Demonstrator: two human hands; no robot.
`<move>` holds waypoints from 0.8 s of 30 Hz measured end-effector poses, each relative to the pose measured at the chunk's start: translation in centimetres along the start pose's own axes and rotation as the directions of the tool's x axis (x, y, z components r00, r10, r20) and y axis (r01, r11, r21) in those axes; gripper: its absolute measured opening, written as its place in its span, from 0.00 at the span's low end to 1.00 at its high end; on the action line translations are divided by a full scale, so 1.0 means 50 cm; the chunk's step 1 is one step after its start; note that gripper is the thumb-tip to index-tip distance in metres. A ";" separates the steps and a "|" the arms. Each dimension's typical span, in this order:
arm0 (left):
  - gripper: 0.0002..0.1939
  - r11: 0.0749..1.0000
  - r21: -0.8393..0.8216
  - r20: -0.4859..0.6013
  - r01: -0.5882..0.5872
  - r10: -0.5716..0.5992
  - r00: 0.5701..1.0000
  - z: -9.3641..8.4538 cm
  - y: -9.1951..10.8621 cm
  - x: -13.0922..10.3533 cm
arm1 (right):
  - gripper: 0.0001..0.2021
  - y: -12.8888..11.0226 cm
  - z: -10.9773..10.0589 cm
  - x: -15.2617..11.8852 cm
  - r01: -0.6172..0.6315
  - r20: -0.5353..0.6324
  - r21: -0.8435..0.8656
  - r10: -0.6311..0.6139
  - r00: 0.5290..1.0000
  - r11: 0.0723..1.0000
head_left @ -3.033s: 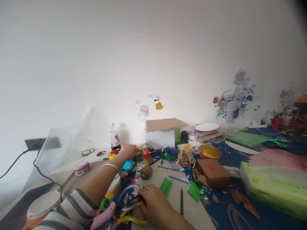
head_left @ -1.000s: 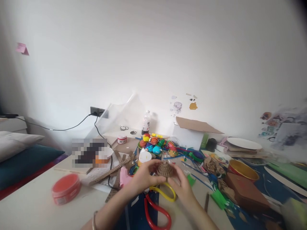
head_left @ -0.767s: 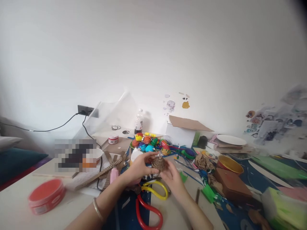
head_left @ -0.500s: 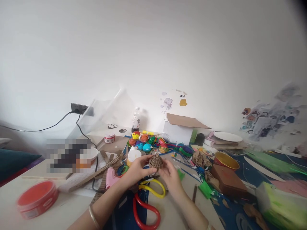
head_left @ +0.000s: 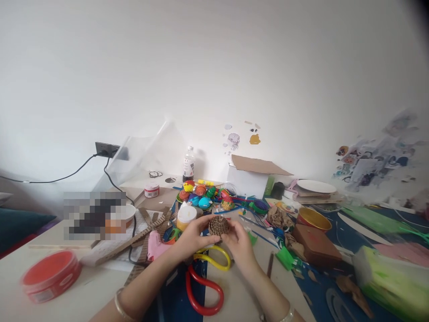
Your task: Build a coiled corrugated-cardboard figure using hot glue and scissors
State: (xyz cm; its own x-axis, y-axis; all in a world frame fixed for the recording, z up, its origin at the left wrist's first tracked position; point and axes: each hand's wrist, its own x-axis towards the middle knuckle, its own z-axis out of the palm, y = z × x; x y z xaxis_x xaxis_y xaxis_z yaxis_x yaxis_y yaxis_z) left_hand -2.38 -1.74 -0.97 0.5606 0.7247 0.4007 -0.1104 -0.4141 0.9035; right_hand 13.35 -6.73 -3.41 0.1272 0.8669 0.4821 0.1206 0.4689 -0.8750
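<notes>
A small brown coiled cone of ridged, corrugated-looking paper (head_left: 218, 226) is held up between my two hands. My left hand (head_left: 197, 239) closes on its left side, thumb along the lower edge. On the other side my right hand (head_left: 238, 241) grips it with thumb and fingers. Just below the hands lie scissors with one yellow and one red handle (head_left: 205, 308); their blades are hidden. A pink glue gun (head_left: 156, 247) lies left of my left forearm. Behind the cone is a cluster of coloured coiled paper pieces (head_left: 205, 202).
Corrugated cardboard strips (head_left: 147, 232) and a black cable lie left. A red round tub (head_left: 50, 275) is near the left front. Crumpled brown paper (head_left: 279, 217), a brown box (head_left: 317, 246) and a gold-lined bowl (head_left: 314, 219) are right. A bottle (head_left: 188, 165) stands by the wall.
The cone has tilted in my hands, so its pointed top is less upright. My right fingers have shifted a little around it. The view has moved slightly.
</notes>
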 end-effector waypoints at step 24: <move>0.39 0.998 0.000 0.111 -0.065 0.064 0.992 0.000 0.033 -0.041 | 0.22 -0.047 -0.019 -0.030 0.552 0.076 -0.579 -0.635 0.769 0.600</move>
State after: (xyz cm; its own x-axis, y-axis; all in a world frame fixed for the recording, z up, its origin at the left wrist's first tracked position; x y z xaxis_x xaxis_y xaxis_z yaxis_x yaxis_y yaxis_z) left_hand -3.71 -3.89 -0.28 0.6401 0.6309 0.4384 -0.1465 -0.4600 0.8758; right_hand 13.80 -9.30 -2.05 -0.0532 0.3817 0.9227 0.7126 0.6619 -0.2327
